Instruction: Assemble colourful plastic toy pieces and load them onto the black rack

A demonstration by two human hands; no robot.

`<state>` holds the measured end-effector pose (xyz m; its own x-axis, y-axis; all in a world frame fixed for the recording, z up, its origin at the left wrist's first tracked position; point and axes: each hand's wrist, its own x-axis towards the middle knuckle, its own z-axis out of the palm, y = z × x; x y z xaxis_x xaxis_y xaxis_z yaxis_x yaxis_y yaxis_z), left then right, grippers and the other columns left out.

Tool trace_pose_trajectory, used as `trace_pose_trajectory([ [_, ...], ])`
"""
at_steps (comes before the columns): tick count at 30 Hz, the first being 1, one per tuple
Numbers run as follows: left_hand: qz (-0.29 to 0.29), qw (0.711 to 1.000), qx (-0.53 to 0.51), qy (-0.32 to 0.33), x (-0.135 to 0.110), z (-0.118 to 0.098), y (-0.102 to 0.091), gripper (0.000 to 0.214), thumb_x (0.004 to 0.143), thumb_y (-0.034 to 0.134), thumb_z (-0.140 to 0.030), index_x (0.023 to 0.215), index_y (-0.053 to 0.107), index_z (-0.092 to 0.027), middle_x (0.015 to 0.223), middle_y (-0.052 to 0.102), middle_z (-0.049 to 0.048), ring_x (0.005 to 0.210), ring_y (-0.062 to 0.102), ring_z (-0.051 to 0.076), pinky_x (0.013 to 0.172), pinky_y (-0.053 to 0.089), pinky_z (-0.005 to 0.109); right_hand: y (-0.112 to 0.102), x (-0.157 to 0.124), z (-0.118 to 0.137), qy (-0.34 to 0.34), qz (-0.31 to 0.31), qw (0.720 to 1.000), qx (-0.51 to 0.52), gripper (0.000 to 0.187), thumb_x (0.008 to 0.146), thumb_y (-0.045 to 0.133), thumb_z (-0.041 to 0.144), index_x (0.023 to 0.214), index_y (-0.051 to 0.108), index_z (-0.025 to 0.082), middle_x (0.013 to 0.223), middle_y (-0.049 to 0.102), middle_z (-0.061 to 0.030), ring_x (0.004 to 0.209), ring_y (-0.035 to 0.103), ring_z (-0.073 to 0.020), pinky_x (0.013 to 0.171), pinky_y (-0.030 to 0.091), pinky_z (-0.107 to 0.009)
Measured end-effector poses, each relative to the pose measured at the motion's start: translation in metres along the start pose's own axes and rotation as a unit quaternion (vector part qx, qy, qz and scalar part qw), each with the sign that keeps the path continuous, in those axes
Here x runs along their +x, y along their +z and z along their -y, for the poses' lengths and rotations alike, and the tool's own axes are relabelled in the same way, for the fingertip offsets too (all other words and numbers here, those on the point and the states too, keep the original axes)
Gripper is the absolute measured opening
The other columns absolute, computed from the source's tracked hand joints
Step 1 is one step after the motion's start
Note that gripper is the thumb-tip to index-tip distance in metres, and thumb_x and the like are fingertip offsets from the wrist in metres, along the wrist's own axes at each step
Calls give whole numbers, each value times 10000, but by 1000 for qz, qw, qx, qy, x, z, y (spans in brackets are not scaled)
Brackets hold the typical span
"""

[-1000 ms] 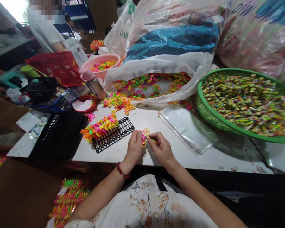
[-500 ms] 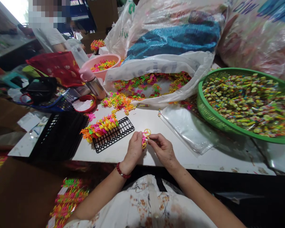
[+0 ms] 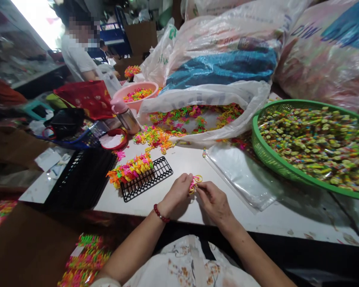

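My left hand (image 3: 181, 193), with a red bead bracelet at the wrist, is closed on a small pink and yellow plastic toy piece (image 3: 194, 184) just above the white table (image 3: 179, 159). My right hand (image 3: 214, 201) pinches the same piece from the other side, thumb and forefinger together. The piece has a yellow ring at its top; the fingers partly cover it. Left of my hands lies a black plastic grid rack (image 3: 160, 171). Pink, yellow, orange and green pieces (image 3: 131, 169) stand in a dense row on its left part.
Loose pieces (image 3: 155, 137) spill before an open white sack (image 3: 170, 99). On the right are flat clear plastic bags (image 3: 242, 175) and a green basket (image 3: 257, 135) of wrapped items. Black racks (image 3: 77, 179), a red dish (image 3: 124, 141) and a pink-lidded bottle (image 3: 127, 119) stand left. A person (image 3: 77, 56) is behind.
The whole view has shifted, so the table and its things sit lower and further right in the picture. Both hands keep hold of the piece, with little change in grip.
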<state>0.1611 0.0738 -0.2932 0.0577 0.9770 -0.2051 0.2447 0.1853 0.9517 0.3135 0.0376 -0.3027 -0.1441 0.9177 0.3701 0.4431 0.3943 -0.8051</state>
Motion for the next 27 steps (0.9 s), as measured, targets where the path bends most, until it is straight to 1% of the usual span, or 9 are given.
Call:
trace_pose_trajectory([
  [2, -11, 996, 87, 28, 17, -12, -9, 384, 952, 467, -494, 730, 564, -196, 693, 566, 21, 674, 541, 175, 694, 457, 313, -15, 3, -13, -16, -7, 997, -76, 144, 966, 542, 262, 1015, 668, 213, 932, 694, -63, 878, 631, -209, 819, 507, -365],
  [5, -138, 971, 191, 44, 53, -28, -25, 208, 962, 460, -335, 911, 586, -178, 959, 613, 98, 979, 567, 245, 924, 437, 392, -37, 15, -30, -46, -24, 974, -221, 169, 956, 567, 295, 963, 715, 213, 1015, 690, -103, 999, 572, -274, 910, 441, -461],
  [8, -247, 941, 228, 33, 90, -34, -40, 220, 894, 491, -165, 1103, 551, -133, 1269, 497, 207, 1318, 367, 351, 1081, 302, 513, -45, 40, -40, -59, -25, 961, -270, 209, 974, 529, 285, 978, 718, 196, 1073, 684, -118, 1039, 542, -276, 916, 419, -447],
  [11, -278, 936, 216, 19, 112, -29, -48, 207, 810, 533, -86, 1013, 569, -108, 1210, 508, 249, 1321, 354, 412, 1071, 282, 556, -38, 79, -44, -50, 12, 949, -311, 244, 991, 490, 291, 958, 708, 186, 998, 698, -109, 963, 536, -262, 866, 410, -414],
  [16, -271, 955, 120, 30, 108, -16, -48, 249, 731, 642, -100, 962, 567, -153, 984, 588, 129, 1137, 514, 314, 990, 367, 422, -11, 135, -50, 4, 78, 905, -418, 214, 959, 537, 301, 931, 682, 145, 995, 679, -157, 1021, 506, -330, 855, 372, -437],
  [18, -262, 963, 57, 27, 100, -12, -45, 364, 718, 667, -137, 1061, 550, -178, 890, 570, 51, 971, 564, 244, 882, 417, 355, 0, 146, -52, 17, 97, 904, -415, 160, 937, 518, 181, 968, 666, 129, 1015, 669, -174, 1046, 511, -328, 867, 368, -427],
  [21, -210, 975, -68, 10, 86, -11, -42, 382, 707, 703, -252, 1054, 552, -194, 758, 513, -24, 711, 541, 158, 710, 434, 279, 11, 150, -50, 43, 95, 916, -387, 276, 906, 432, 41, 1098, 620, 104, 1038, 657, -178, 991, 560, -276, 843, 387, -373],
  [24, -124, 970, -207, -9, 72, -14, -43, 350, 639, 767, -352, 879, 578, -181, 740, 535, -20, 638, 530, 117, 643, 445, 247, 14, 138, -41, 68, 59, 954, -285, 273, 883, 472, 77, 1126, 586, 128, 1065, 647, -152, 910, 596, -230, 772, 424, -328],
  [27, -63, 944, -324, -23, 55, -16, -45, 343, 617, 783, -366, 817, 576, -180, 814, 597, 16, 702, 581, 125, 684, 496, 268, 12, 111, -28, 160, 24, 987, -13, 105, 842, 567, 195, 944, 589, 186, 888, 665, -64, 771, 618, -194, 657, 458, -296],
])
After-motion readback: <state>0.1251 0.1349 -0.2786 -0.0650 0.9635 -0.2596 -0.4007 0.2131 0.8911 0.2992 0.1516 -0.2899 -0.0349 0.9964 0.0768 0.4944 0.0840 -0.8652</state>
